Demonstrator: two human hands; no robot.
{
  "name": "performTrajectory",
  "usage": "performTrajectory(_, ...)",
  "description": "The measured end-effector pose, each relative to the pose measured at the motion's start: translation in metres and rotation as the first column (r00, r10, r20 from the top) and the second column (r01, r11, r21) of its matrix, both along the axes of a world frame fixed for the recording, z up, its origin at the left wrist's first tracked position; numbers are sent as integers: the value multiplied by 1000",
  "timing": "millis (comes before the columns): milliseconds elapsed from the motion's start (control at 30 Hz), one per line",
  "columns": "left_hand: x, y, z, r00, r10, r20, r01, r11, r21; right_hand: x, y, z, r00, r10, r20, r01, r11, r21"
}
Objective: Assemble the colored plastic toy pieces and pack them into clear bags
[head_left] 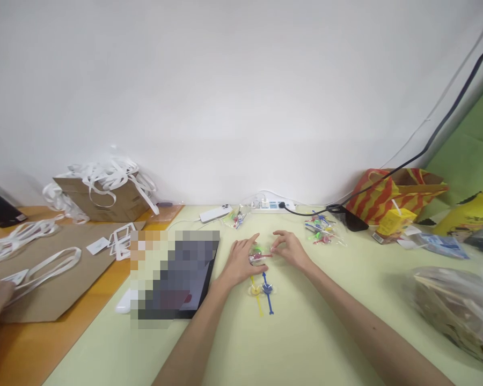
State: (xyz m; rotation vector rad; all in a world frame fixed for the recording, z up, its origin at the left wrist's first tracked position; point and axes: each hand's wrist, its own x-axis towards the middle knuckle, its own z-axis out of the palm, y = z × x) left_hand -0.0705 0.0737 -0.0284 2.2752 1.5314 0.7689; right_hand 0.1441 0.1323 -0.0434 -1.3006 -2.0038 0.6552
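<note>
We hold a small clear packet (257, 257) of coloured bits on the pale green table (306, 332), our left hand (241, 262) cupped over it to pin it down. Our right hand (290, 250) pinches its red end. A yellow strip (257, 300) and blue strip (268, 296) lie just in front, within reach.
</note>
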Motion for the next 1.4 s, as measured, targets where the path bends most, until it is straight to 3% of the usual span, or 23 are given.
performTrajectory(267, 0, 0, 0, 1000, 5, -6, -5, 1000, 10, -11, -10, -4, 998, 41, 43, -40, 999, -38)
performTrajectory(500, -1, 1, -2, 1000, -10, -9, 10, 1000, 22, -6, -14, 3, 999, 16, 51, -17, 1000, 25)
performTrajectory(667, -1, 0, -3, 1000, -10, -3, 10, 1000, 20, 16, -51, 20, 995, -101, 26, 97, 988, 121)
performTrajectory(700, -1, 0, -3, 1000, -8, -1, 8, 1000, 18, 19, -65, 24, 996, -84, 30, 79, 987, 141)
performTrajectory(733, -1, 0, -3, 1000, -5, 1, 5, 1000, 15, 21, -79, 28, 998, 21, 53, -29, 987, 156)
performTrajectory(800, 0, -1, -2, 1000, -1, 3, 1, 1000, 10, 22, -105, 34, 958, 271, 97, -279, 957, 79)
performTrajectory(867, 0, -1, 0, 1000, 2, 3, -2, 1000, 4, 19, -122, 36, 915, 375, 146, -383, 923, 28)
performTrajectory(967, 1, -2, 3, 1000, 4, -3, -4, 1000, -1, 14, -132, 32, 894, 397, 210, -403, 915, -11)
performTrajectory(1100, 1, -2, 5, 1000, 11, -10, -11, 1000, 0, 17, -129, 27, 913, 341, 222, -342, 939, -35)
performTrajectory(1400, 1, 0, 3, 1000, 15, -4, -15, 1000, -16, 39, -125, 35, 906, 354, 233, -357, 934, -28)
